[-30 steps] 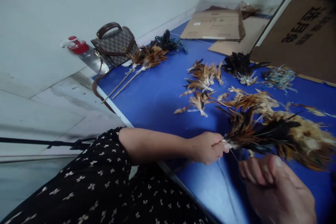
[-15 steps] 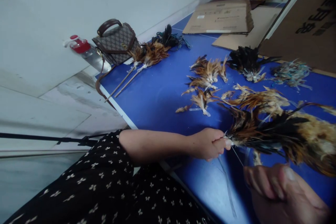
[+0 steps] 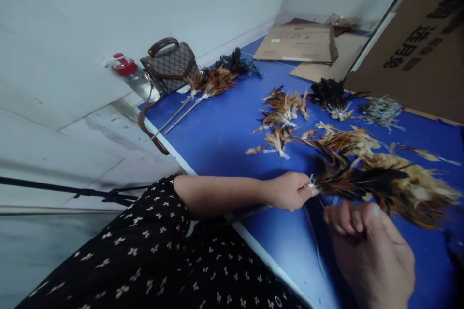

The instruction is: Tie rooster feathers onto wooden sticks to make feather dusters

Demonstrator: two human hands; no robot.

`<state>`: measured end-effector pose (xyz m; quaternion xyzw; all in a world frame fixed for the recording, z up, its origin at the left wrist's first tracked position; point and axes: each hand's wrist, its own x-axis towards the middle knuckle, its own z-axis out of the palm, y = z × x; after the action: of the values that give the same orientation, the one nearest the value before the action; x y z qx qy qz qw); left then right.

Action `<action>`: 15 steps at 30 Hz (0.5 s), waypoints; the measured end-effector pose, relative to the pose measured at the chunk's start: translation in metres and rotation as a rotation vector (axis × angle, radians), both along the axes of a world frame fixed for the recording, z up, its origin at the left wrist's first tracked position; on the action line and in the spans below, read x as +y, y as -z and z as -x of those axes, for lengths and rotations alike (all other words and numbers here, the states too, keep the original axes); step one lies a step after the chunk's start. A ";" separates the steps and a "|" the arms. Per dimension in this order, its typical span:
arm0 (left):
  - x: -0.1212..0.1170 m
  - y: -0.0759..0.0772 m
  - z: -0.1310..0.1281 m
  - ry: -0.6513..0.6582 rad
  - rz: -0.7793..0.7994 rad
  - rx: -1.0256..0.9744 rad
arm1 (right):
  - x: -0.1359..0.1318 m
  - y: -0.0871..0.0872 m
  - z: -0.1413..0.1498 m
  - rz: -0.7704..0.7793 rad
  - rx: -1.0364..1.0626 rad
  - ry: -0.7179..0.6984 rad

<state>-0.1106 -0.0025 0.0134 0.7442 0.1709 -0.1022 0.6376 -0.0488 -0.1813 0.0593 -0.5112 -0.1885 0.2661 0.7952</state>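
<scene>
My left hand [image 3: 292, 191] is wrapped round the bound base of a feather duster [image 3: 337, 178], its brown and black feathers pointing right. From that white binding a thin thread [image 3: 321, 201] runs to my right hand [image 3: 373, 246], which is closed with its fingers curled in a pinch. The pinched thread end is hidden by the fingers. Beyond the duster lies a pile of tan and brown feathers [image 3: 420, 183]. Small brown feather bunches [image 3: 284, 106] lie behind my left hand, with a black feather bunch [image 3: 333, 96] farther back.
Two finished-looking dusters [image 3: 213, 82] with sticks lie on the blue table [image 3: 217, 140], near a patterned handbag [image 3: 174, 68] and a red-capped bottle [image 3: 132, 75]. Flat cardboard [image 3: 293, 43] lies at the back; a large cardboard box [image 3: 416, 53] stands at right. Tangled strips [image 3: 382, 110] lie before it.
My right hand has moved up and left, closer to the duster's base. My left hand keeps its hold. The camera view has shifted, showing more of the shelf at the back.
</scene>
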 end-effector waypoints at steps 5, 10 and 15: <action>-0.009 -0.016 0.006 0.047 -0.330 -0.168 | -0.001 -0.004 0.008 -0.025 -0.056 -0.040; -0.022 -0.029 0.014 0.166 -0.595 -0.226 | -0.002 -0.008 0.011 -0.074 -0.077 -0.057; -0.036 -0.030 0.021 0.337 -0.774 -0.292 | -0.003 -0.011 0.006 -0.110 -0.017 -0.065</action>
<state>-0.1317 -0.0384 0.0431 0.9521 -0.0188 -0.0271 0.3039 -0.0543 -0.1838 0.0701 -0.4627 -0.2258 0.2767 0.8114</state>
